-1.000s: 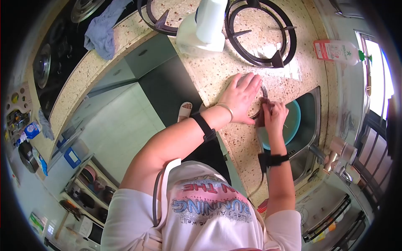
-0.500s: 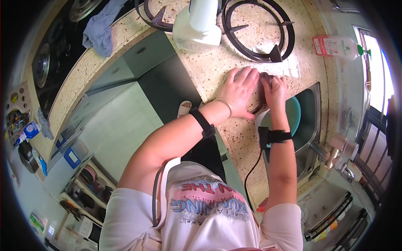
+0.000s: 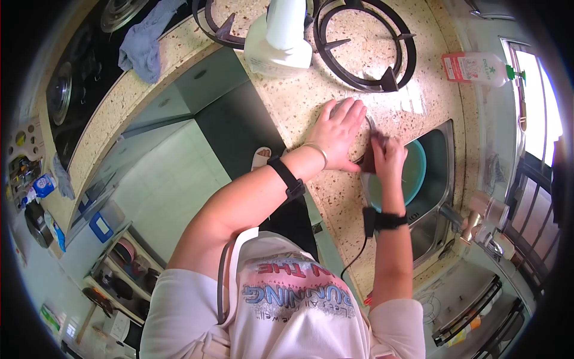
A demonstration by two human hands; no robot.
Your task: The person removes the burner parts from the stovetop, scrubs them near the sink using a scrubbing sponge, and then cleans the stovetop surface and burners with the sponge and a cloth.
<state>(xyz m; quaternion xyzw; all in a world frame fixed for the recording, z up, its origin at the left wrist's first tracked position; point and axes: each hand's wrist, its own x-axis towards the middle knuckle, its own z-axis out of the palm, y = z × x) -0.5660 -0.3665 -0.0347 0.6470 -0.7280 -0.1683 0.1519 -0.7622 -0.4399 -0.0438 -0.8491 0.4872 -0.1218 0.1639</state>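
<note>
- Pressing down with left hand point(image 3: 336, 139), fingers spread, clutching nothing, on 1 dark-rimmed round piece point(image 3: 371, 122); mostly hidden by the palm, lying flat on the counter point(image 3: 335, 197) near the sink point(image 3: 447, 167); bracing from above, seemingly to stop any sliding;
- Clenching 1 brown pad point(image 3: 368, 160) in right hand point(image 3: 388, 157), at 4 o'clock from the left hand; held in a tight, curled grip, probably for firm pressure along the rim; too blurred to confirm contact there;
- Having 1 turquoise basin point(image 3: 424, 170) at 4 o'clock, set inside the sink; likely placed so close for easy reach;
- Having 1 black pan support point(image 3: 388, 81) at 12 o'clock and 1 white bottle point(image 3: 278, 57) at 11 o'clock, apart from the hands; perhaps put there for working room;
- Having 1 green-capped bottle point(image 3: 478, 68) at 2 o'clock, well apart.
</note>
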